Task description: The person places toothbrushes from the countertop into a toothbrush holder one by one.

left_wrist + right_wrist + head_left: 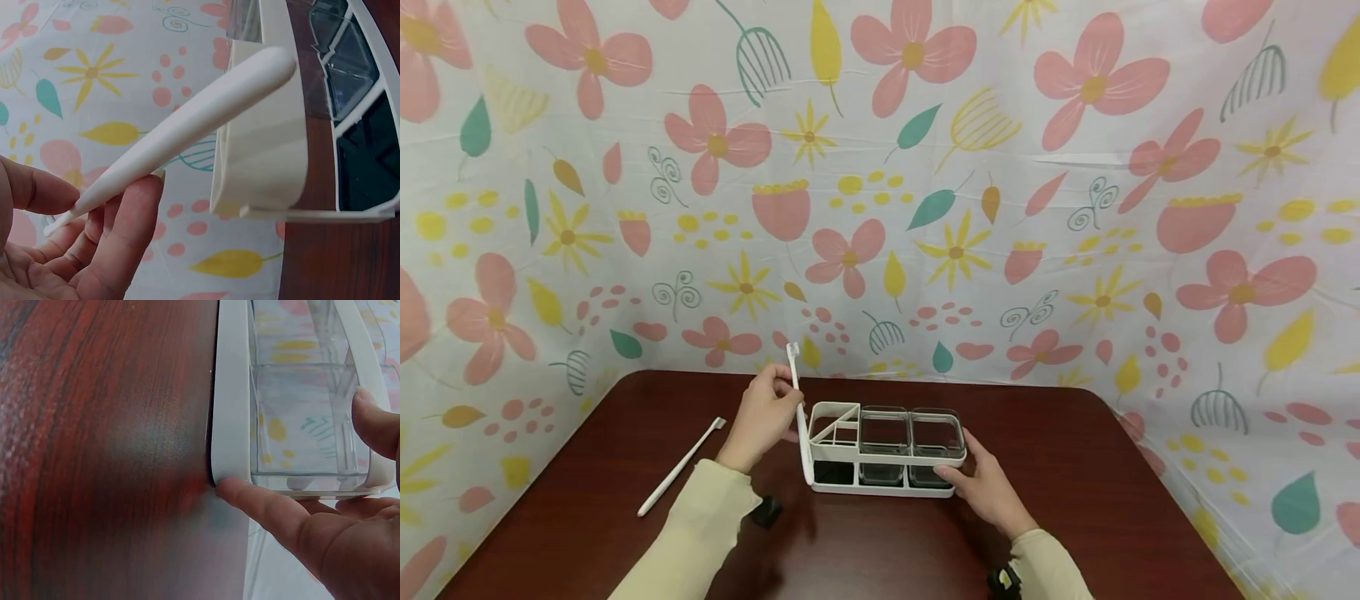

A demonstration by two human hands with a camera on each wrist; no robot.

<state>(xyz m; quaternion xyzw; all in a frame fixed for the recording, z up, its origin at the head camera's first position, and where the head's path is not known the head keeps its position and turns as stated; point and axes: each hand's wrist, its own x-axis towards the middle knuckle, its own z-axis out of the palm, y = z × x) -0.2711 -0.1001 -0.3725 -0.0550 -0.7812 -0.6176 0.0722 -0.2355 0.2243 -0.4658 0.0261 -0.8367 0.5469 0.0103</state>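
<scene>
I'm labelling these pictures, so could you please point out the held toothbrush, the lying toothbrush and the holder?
Held toothbrush [184,132]: left wrist view, on its handle.
Lying toothbrush [677,469]: head view, on its handle.
Holder [887,459]: head view, on the front of its upper frame.

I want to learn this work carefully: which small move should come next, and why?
Probably lift the held toothbrush with the left hand over the divided section: its handle end points down outside the white holder, apparently below its top, while the right hand grips the holder's opposite end.
</scene>
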